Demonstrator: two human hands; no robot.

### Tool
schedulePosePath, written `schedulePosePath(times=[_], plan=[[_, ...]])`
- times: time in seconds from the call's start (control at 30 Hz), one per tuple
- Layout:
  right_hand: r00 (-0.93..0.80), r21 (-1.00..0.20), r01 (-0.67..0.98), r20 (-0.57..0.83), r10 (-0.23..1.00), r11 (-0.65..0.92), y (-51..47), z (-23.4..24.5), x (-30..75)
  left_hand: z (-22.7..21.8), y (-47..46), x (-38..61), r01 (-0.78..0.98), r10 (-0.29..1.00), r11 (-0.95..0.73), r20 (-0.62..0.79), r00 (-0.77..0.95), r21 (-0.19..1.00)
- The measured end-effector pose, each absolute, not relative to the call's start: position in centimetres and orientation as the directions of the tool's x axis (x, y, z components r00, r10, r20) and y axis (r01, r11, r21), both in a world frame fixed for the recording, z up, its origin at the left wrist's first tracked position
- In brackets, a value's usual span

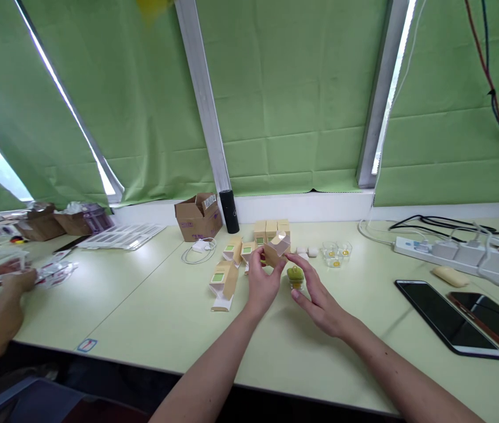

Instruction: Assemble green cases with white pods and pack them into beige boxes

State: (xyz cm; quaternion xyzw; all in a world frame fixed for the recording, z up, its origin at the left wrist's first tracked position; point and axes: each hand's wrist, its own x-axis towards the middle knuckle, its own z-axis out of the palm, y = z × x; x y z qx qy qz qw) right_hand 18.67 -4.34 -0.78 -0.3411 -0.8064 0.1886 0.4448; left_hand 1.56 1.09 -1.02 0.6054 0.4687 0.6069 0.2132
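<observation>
My left hand [263, 281] grips a small kraft-paper box [275, 249] and holds it tilted above the table. Close by on the right, my right hand [320, 296] has its fingers apart, the fingertips near the box's edge; whether they touch it I cannot tell. Between the hands a small clear jar with a green top [295, 276] stands on the table. Left of them lie several kraft boxes with green labels, one with its flap open [223, 282]. Behind stands a row of kraft boxes [271, 228]. Several clear cups with yellow centres [334, 252] sit to the right.
A brown carton [198, 217], a black cylinder [229, 211] and a coiled white cable [199, 249] are at the back. Phones [447, 317] and a power strip [456, 255] lie right. At far left, another person's hands [17, 285] work beside plastic packets [55, 270].
</observation>
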Motion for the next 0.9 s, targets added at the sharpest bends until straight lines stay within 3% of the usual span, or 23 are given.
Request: schedulePosePath(times=[0.2,0.37,0.7,0.9], plan=[[-0.167,-0.617,0.572,0.557,0.813,0.541,-2.2,-2.5,18.9,-1.2,2.1,0.8,0.329,0.843,-0.438,0.509,-0.175,0.837],[-0.126,-0.579,0.687,0.502,0.856,0.440,-1.0,-4.0,19.0,-1.8,2.8,0.2,0.348,0.879,-0.372,0.447,-0.164,0.861],[-0.164,-0.616,0.700,0.355,0.921,0.362,0.1,-5.1,19.1,-1.9,2.9,-0.5,0.479,0.917,-0.289,0.383,-0.110,0.829],[-0.103,-0.592,0.752,0.329,0.939,0.290,0.6,-4.8,20.0,-2.1,2.7,-0.2,0.490,0.919,-0.304,0.387,-0.075,0.817]])
